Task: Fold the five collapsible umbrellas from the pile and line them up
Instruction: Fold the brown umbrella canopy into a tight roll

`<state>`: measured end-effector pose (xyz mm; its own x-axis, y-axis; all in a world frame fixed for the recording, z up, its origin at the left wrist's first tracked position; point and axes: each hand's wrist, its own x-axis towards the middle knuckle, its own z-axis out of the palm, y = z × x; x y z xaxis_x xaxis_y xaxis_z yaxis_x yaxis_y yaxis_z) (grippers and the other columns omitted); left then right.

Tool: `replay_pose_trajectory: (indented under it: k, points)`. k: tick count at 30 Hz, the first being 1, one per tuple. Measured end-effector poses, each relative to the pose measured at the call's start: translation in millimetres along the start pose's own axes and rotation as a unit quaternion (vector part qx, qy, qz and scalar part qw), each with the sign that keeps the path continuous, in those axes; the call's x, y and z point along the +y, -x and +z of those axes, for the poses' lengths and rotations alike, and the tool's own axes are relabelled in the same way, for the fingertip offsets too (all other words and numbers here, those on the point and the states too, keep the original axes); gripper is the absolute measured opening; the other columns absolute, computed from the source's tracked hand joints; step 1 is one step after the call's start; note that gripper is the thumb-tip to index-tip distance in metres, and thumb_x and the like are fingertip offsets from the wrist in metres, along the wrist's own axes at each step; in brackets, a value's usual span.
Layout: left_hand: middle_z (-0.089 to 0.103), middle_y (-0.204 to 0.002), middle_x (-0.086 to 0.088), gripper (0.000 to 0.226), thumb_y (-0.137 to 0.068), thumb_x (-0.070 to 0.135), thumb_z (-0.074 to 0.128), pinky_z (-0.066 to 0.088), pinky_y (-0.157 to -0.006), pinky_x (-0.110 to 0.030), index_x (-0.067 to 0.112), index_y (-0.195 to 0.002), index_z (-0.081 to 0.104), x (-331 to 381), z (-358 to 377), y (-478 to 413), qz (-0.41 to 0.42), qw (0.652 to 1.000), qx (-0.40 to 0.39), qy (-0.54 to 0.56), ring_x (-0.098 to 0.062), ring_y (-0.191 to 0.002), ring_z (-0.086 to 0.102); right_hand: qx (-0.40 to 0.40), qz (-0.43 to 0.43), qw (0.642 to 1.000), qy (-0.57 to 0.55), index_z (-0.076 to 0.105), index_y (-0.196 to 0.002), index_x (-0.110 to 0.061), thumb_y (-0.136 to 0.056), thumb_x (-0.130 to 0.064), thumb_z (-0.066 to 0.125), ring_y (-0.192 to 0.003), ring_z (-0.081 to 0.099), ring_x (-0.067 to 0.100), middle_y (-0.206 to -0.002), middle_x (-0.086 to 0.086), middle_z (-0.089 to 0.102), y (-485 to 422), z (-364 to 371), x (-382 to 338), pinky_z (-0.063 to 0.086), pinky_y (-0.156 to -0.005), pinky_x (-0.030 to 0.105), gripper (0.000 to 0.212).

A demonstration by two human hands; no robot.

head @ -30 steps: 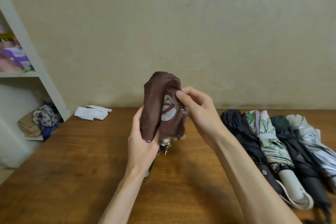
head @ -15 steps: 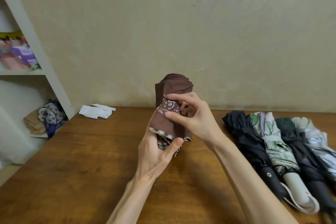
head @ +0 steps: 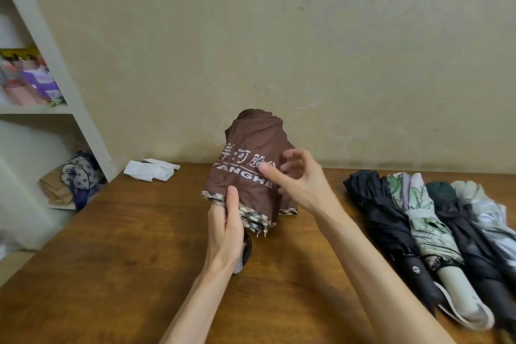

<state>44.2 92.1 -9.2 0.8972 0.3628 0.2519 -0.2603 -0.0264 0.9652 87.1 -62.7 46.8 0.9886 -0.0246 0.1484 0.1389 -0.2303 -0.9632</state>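
The brown umbrella (head: 251, 148) is gripped low by the left hand (head: 226, 229) and pinched by the right hand (head: 303, 180). Flaps are best wound tightly.

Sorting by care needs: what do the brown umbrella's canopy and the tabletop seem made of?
Brown lettered umbrella canopy: probably thin synthetic fabric, matte; it creases softly. Brown table: wood or wood-look veneer, low sheen; grain streaks show.

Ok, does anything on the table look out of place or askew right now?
Only small things. A crumpled white paper lies at the far left edge of the table, unrelated to the task. In the row on the right, the silver umbrella looks loosely bunched, its fabric bulging.
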Motion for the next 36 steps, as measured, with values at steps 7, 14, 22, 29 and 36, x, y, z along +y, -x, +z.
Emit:
replay_pose_trajectory:
  k: [7,14,22,29,36]
  points:
    - [0.07,-0.077,0.02,0.03,-0.114,0.033,0.04,0.05,-0.071,-0.013,0.038,-0.09,0.058,9,3,8,-0.019,1.0,-0.001,0.017,0.011,-0.073,0.064,-0.011,0.006,0.998,-0.055,0.026,-0.156,-0.034,-0.07,-0.056,0.094,-0.119,0.062,0.003,-0.126,-0.018,0.058,7,22,0,0.056,-0.107,0.039,0.112]
    - [0.065,-0.107,0.015,0.019,-0.111,0.036,0.041,0.041,-0.075,0.002,0.04,-0.102,0.057,13,11,20,-0.016,0.997,-0.063,-0.036,0.024,-0.09,0.059,0.072,0.003,0.989,-0.128,0.042,-0.145,-0.027,-0.058,-0.049,0.102,-0.117,0.068,0.007,-0.13,-0.009,0.064,5,40,6,0.058,-0.104,0.041,0.108]
    - [0.038,-0.16,0.003,0.065,-0.103,0.039,0.058,0.043,-0.106,-0.02,0.029,-0.159,0.027,4,11,10,0.131,0.981,0.032,-0.143,-0.008,-0.146,0.044,0.113,-0.02,0.983,-0.142,0.049,-0.132,-0.031,-0.072,-0.025,0.093,-0.106,0.071,0.014,-0.119,-0.003,0.069,4,30,1,0.061,-0.096,0.048,0.074]
    - [0.06,-0.144,-0.011,0.05,-0.098,0.017,0.059,0.048,-0.111,-0.041,0.007,-0.147,0.057,2,21,26,0.409,0.854,0.011,-0.322,-0.023,-0.134,0.057,0.115,-0.026,0.983,-0.143,0.036,-0.152,-0.025,-0.073,-0.024,0.094,-0.116,0.067,0.016,-0.13,0.0,0.063,5,24,-5,0.058,-0.103,0.047,0.097]
    - [0.042,-0.162,-0.005,0.083,-0.098,0.059,0.049,0.053,-0.108,-0.039,0.016,-0.165,0.031,-3,26,26,0.247,0.909,-0.019,-0.335,-0.022,-0.148,0.045,0.051,0.029,0.97,-0.237,0.042,-0.146,-0.034,-0.065,-0.029,0.102,-0.109,0.075,0.018,-0.128,0.001,0.068,10,23,-9,0.063,-0.095,0.045,0.101]
